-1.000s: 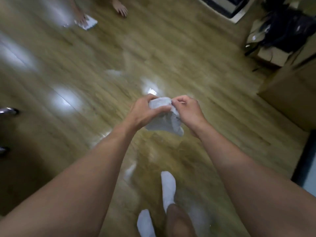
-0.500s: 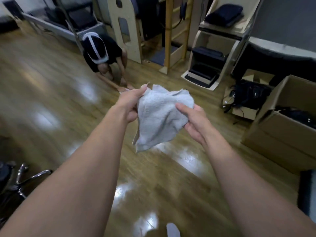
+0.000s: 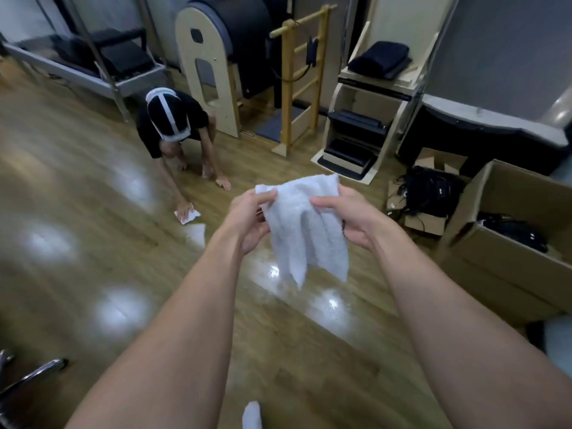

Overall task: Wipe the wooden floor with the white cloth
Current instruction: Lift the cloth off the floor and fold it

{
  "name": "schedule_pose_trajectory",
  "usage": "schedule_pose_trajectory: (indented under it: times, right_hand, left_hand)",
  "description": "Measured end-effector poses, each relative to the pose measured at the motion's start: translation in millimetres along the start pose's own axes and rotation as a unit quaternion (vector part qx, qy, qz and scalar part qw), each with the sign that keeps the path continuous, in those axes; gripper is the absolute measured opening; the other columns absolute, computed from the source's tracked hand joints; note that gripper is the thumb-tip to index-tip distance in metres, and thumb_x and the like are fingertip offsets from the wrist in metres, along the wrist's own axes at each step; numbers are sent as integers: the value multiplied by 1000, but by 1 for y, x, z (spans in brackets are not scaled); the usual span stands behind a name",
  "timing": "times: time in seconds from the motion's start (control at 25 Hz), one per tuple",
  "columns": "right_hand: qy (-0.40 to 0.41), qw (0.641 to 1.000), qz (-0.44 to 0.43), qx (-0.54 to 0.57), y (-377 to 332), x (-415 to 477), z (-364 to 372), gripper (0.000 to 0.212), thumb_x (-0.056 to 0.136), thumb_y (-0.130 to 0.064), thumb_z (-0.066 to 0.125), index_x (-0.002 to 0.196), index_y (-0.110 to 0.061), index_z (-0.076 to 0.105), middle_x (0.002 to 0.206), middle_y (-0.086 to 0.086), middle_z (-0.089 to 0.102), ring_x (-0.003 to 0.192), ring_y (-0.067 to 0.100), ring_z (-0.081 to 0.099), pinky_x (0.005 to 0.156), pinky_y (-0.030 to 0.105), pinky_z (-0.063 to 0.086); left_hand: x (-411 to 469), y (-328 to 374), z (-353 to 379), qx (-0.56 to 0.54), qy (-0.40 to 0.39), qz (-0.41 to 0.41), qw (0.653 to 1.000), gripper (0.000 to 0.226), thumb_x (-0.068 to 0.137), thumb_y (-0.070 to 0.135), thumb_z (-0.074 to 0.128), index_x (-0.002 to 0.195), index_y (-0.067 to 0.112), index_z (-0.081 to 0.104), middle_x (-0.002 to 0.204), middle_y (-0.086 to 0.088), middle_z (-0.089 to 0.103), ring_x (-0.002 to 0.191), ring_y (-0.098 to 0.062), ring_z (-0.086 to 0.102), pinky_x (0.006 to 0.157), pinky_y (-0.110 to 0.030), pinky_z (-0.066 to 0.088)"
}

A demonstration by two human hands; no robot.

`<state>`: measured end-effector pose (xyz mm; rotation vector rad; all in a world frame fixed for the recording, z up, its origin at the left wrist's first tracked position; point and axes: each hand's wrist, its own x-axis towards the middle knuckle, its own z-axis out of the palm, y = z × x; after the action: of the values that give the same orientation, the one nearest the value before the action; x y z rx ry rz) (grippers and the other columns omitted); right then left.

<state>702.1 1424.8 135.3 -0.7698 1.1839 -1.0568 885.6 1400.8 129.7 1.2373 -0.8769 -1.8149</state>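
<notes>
I hold the white cloth up in the air in front of me, well above the glossy wooden floor. My left hand pinches its upper left corner. My right hand grips its upper right edge. The cloth hangs down in loose folds between the two hands, its lower end pointing at the floor. My white-socked foot shows at the bottom edge.
Another person crouches at the far left, pressing a small white cloth on the floor. Open cardboard boxes stand at right, exercise equipment along the back wall, chrome chair legs at lower left.
My view has lifted from the floor to the room. The cloth went from bunched between my hands to spread open and hanging, and my hands moved apart along its top edge.
</notes>
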Motion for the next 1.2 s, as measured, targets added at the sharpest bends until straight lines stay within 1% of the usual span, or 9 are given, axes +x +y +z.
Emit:
schedule_pose_trajectory:
  times: [0.16,0.36,0.6,0.72,0.8,0.84,0.92,1.04,1.2]
  right_hand:
    - [89,962,-12,-257,-31,46,23,25,79,-8,70,104,-8,67,100,11,72,91,25,70,85,44,56]
    - [298,826,-124,-462,-84,95,36,39,72,-42,75,83,-7,62,76,1,60,76,25,57,60,35,40]
    - [162,978,-127,-28,-154,158,-17,34,80,-11,73,113,-15,63,96,5,70,88,20,68,70,31,56]
    - [127,971,-162,-122,-185,187,-55,61,69,6,74,124,-16,59,107,8,68,98,21,67,84,32,55]
    - [190,902,-184,-341,-209,215,-80,56,68,-5,79,118,-23,64,107,0,68,99,16,64,87,30,52]
    - [218,852,-205,-430,-224,229,-89,43,69,-14,80,108,-27,68,99,-5,69,93,13,64,81,28,52]
    - [272,804,-242,-471,-254,258,-107,20,71,-27,77,90,-29,71,88,-8,68,85,12,63,72,30,50]
    - [260,883,-245,-305,-284,306,-131,12,78,-27,74,87,-21,69,89,-2,70,88,17,66,74,34,54]
    - [272,925,-223,-143,-317,392,-157,18,83,-25,72,98,-19,63,98,2,70,90,19,69,75,36,58]
  left_hand:
    - [44,54,-23,111,19,82,990,43,67,-8,72,105,10,61,101,-10,69,79,-21,68,64,-34,55]
    - [114,113,-16,272,171,178,930,59,64,9,83,111,23,49,110,2,49,98,-18,50,86,-34,50]
    - [196,188,38,263,23,237,935,35,67,24,83,97,24,65,101,4,63,96,-15,59,68,-28,47]
    - [230,219,69,508,-83,262,816,45,64,21,84,106,21,69,103,2,64,94,-16,60,75,-31,51]
    - [260,238,94,632,-50,308,709,23,74,9,70,96,18,71,96,-3,67,90,-19,62,68,-31,51]
    - [275,247,104,632,-31,324,704,15,78,9,64,88,18,70,91,-4,67,87,-20,62,65,-31,50]
    - [308,269,121,557,-12,325,765,10,80,15,59,80,19,68,86,-4,65,84,-21,60,64,-36,54]
    - [362,297,136,368,-35,273,888,13,75,23,71,85,15,71,89,-4,66,87,-20,62,72,-38,56]
    - [464,328,168,232,-44,222,946,18,80,23,70,96,17,66,97,-9,69,91,-27,68,78,-48,57]
